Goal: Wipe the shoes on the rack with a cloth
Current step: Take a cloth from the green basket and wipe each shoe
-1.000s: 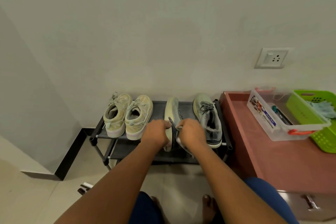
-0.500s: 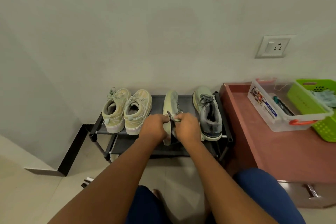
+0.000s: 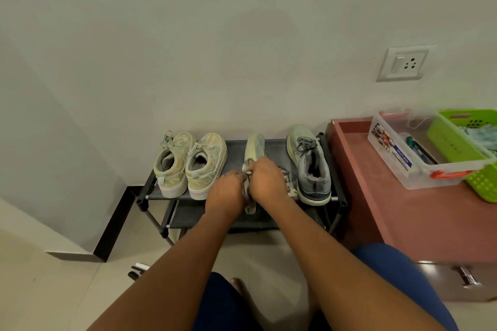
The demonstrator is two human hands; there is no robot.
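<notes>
Clearly, box point(image 3: 398, 161) label point(image 3: 393, 152) reads "MULTI-BOX".

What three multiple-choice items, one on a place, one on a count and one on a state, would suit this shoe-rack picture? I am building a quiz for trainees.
1. Where is the green basket?
A. on the red cabinet
B. on the rack
C. on the floor

2. How many shoes are on the rack's top shelf?
A. two
B. four
C. six

3. How does the shoe between the hands lie?
A. flat on its sole
B. tipped on its side
C. upside down on the floor

Answers:
1 A, it sits beside the clear box.
2 B, a pale pair, the held shoe and a grey shoe.
3 B, its pale sole faces left while the left hand and right hand hold it.
</notes>
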